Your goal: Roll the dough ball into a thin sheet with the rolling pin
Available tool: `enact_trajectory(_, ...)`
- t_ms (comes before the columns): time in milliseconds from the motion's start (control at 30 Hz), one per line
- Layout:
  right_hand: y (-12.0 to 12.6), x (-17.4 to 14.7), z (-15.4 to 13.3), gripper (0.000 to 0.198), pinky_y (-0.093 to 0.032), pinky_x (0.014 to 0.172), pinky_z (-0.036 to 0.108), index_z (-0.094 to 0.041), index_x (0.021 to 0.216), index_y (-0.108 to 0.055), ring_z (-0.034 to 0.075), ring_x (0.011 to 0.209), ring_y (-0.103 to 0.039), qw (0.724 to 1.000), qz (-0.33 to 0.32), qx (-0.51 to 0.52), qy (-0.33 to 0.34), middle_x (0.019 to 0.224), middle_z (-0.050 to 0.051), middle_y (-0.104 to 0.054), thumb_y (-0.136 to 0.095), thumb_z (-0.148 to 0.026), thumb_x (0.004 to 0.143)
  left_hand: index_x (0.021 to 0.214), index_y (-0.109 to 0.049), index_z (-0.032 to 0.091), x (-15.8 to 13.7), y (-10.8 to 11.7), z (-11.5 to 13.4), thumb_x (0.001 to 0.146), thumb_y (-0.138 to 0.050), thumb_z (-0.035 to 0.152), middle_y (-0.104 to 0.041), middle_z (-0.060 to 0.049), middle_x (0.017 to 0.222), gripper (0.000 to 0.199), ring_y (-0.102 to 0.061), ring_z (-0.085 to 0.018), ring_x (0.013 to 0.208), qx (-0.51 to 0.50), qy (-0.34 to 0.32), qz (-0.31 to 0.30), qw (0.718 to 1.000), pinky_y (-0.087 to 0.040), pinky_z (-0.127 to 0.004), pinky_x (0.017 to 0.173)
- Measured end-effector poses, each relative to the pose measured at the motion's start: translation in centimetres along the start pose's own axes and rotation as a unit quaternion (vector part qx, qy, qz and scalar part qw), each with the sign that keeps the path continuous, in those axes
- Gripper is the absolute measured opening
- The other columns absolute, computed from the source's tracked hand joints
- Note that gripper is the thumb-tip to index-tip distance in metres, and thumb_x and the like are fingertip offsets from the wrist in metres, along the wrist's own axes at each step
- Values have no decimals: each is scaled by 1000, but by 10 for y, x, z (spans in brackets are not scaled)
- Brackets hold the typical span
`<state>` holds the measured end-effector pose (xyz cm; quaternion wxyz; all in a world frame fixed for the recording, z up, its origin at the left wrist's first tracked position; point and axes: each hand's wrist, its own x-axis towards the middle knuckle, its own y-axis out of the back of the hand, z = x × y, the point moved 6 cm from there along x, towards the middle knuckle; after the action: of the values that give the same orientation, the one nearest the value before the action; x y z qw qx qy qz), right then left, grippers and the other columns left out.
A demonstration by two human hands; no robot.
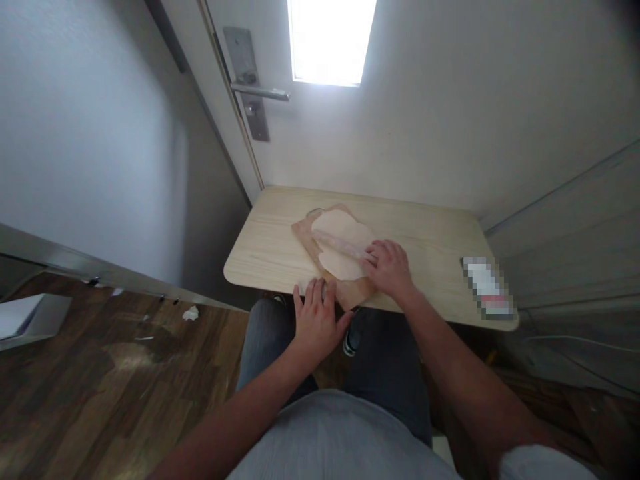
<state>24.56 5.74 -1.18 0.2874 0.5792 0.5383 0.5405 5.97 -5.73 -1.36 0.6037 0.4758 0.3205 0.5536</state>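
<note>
A wooden board [357, 295] lies at an angle on the small table, with a flat, wide sheet of pale dough [345, 223] spread over most of it. Across the dough lies a slim, light-coloured rolling pin [343, 245], slightly blurred. My right hand [390, 267] is closed around its right end. My left hand [319, 317] rests at the board's near corner by the table's front edge, its fingers spread and the thumb out to the side. Something whitish shows beside its fingertips, too indistinct to name.
The light wood table [435, 233] stands against a white door with a metal handle [260, 91]. A phone-like, pixelated object [487, 287] lies at the table's right end. My legs are under the front edge. A white box [37, 317] sits on the floor at left.
</note>
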Motion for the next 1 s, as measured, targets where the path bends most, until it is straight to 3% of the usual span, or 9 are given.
enact_trajectory(133,-2,22,6,33,-37,105,49,-21,108,-71,33,119,-51,1000,-22,-15,-1,123,12,-66,-66,-45,85,149,-44,21,9,-1,6,91,-56,56,-51,-21,149,69,-40,-38,144,2,-18,-6,1000,-19,-67,120)
enact_trajectory(267,-2,40,10,27,-38,104,47,-24,108,-73,31,119,-52,997,-69,-2,46,125,9,-67,-66,-39,86,147,-47,23,22,5,6,90,-59,51,-55,-20,145,64,-41,-39,142,11,-13,-7,1000,-22,-69,117)
enact_trajectory(400,9,42,25,28,-39,104,45,-24,111,-73,29,121,-54,994,-64,28,81,127,7,-68,-65,-37,87,118,-68,25,52,21,-6,94,-54,47,-71,-12,115,35,-64,-34,110,-19,-25,-34,999,-42,-60,105)
enact_trajectory(467,13,37,36,29,-40,104,44,-24,112,-72,28,119,-56,994,-59,40,77,126,7,-69,-64,-38,87,110,-71,23,82,34,-16,98,-48,45,-71,-11,112,34,-64,-31,107,-50,-14,-4,999,-49,-50,97)
enact_trajectory(600,14,27,49,28,-41,103,44,-23,109,-73,28,116,-57,995,-65,41,59,123,8,-69,-65,-38,87,119,-66,20,161,41,-21,101,-42,39,-66,-11,123,35,-56,-28,123,-71,-37,97,992,-41,-42,108)
enact_trajectory(700,11,27,49,29,-40,104,44,-23,105,-73,28,116,-57,996,-62,42,48,123,9,-68,-68,-42,85,125,-62,18,208,16,-19,101,-41,36,-62,-13,132,36,-53,-28,127,-43,-44,59,996,-38,-45,109)
enact_trajectory(833,6,34,53,33,-40,105,43,-22,103,-73,28,115,-57,998,-46,35,28,122,11,-68,-61,-50,90,135,-57,19,221,-12,-18,102,-36,38,-55,-15,144,43,-43,-34,136,-5,-53,-4,999,-30,-59,113)
enact_trajectory(1000,-3,41,69,48,-40,102,51,-18,131,-61,33,123,-52,997,2,-32,-75,134,18,-61,-45,-49,99,149,-43,22,219,-13,-19,100,-36,33,-38,-14,159,51,-28,-37,148,24,-66,-30,997,-16,-72,116)
